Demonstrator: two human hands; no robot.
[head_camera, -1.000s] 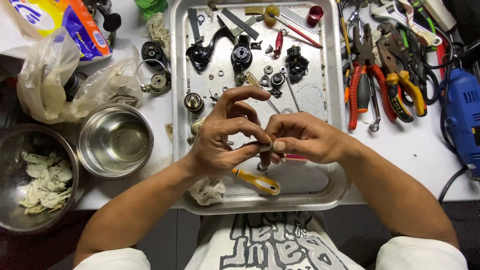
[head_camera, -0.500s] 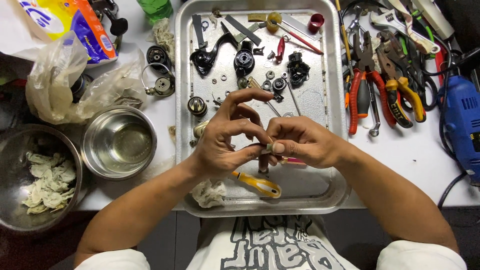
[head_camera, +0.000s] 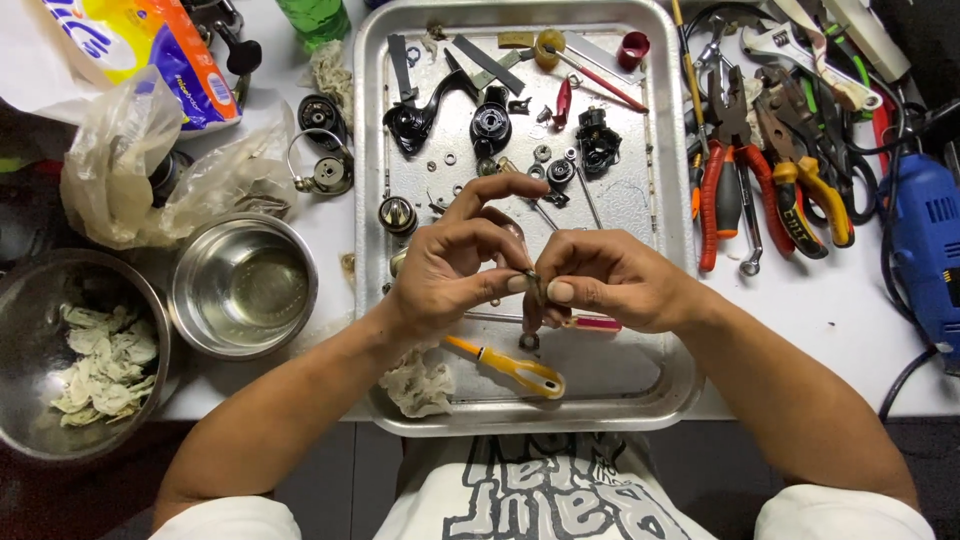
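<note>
Both hands, left hand (head_camera: 450, 265) and right hand (head_camera: 605, 280), meet fingertip to fingertip, pinching a small dark part (head_camera: 533, 290) above the tray (head_camera: 640, 385).

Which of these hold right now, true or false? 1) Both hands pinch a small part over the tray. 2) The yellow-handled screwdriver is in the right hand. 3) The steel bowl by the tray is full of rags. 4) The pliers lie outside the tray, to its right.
1) True: the left hand and right hand meet on a small dark part above the metal tray.
2) False: the yellow-handled screwdriver lies loose in the tray.
3) False: the steel bowl holds no rags; the crumpled rags sit in the darker bowl further left.
4) True: the pliers lie on the table.
</note>
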